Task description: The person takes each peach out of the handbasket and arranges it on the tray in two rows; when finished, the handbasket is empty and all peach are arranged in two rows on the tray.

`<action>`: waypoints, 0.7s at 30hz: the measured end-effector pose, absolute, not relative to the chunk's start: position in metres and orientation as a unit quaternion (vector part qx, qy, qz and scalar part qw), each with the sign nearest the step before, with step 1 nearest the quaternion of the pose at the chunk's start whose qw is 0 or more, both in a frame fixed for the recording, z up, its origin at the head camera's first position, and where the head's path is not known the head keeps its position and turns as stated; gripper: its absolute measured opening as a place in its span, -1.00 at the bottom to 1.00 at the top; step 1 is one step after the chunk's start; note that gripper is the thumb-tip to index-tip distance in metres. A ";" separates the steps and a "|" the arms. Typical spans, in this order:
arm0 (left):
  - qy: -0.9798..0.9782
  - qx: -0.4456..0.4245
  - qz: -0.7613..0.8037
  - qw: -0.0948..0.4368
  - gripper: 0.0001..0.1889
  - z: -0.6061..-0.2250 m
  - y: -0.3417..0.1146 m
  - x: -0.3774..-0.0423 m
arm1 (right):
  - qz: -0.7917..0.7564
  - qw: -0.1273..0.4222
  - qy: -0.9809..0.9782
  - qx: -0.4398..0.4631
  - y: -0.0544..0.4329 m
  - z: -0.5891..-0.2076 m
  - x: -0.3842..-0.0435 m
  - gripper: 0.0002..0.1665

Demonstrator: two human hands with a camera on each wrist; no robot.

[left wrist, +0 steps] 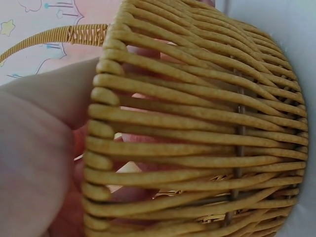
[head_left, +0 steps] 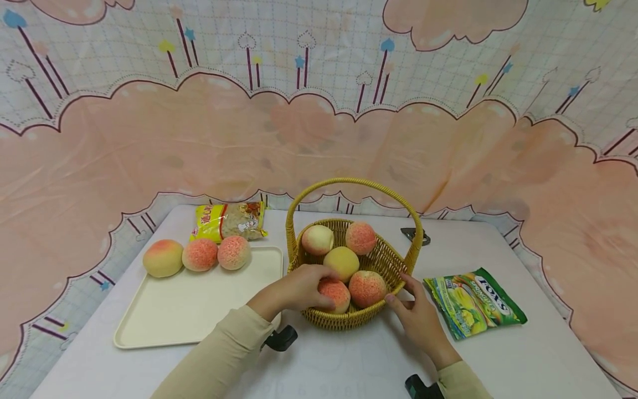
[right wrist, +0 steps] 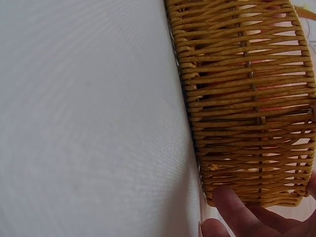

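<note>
Woven basket (right wrist: pixel 247 98) on a white surface (right wrist: pixel 89 118), right hand (right wrist: pixel 261 222) alongside.
View turned sideways. Yellow-brown weave, thin uprights threaded between the strands; base down on the surface. Pinkish-red patches (right wrist: pixel 271 92) through the gaps, too broken up to name. Fingers (right wrist: pixel 237 210) outside the basket, one fingertip overlapping the wall low by the base, contact unclear; another digit near the rim, mostly out of view. Soft shadow on the surface beside the base. Nearest surface edge: cannot tell.

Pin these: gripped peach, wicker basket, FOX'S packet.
Gripped peach (head_left: pixel 338 295): head view, exposed reddish side.
Wicker basket (head_left: pixel 336 321): head view, front wall below rim.
FOX'S packet (head_left: pixel 476 303): head view, middle of printed face.
</note>
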State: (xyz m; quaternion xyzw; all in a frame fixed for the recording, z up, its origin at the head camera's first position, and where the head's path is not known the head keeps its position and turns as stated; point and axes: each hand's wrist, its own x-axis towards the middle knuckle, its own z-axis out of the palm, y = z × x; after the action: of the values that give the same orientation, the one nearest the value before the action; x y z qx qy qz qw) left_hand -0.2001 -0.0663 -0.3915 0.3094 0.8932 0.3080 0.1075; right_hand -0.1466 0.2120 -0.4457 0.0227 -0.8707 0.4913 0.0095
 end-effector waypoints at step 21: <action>0.905 0.296 0.273 0.134 -0.51 -0.388 -0.065 -0.200 | 0.497 0.009 -0.867 0.021 0.213 -0.447 -0.146 -0.18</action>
State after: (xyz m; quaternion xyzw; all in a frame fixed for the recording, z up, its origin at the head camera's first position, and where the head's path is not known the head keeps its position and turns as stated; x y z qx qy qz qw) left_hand -0.2001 -0.0648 -0.3879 0.2963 0.9054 0.2727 0.1344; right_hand -0.1457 0.2126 -0.4473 0.0214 -0.8674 0.4970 0.0091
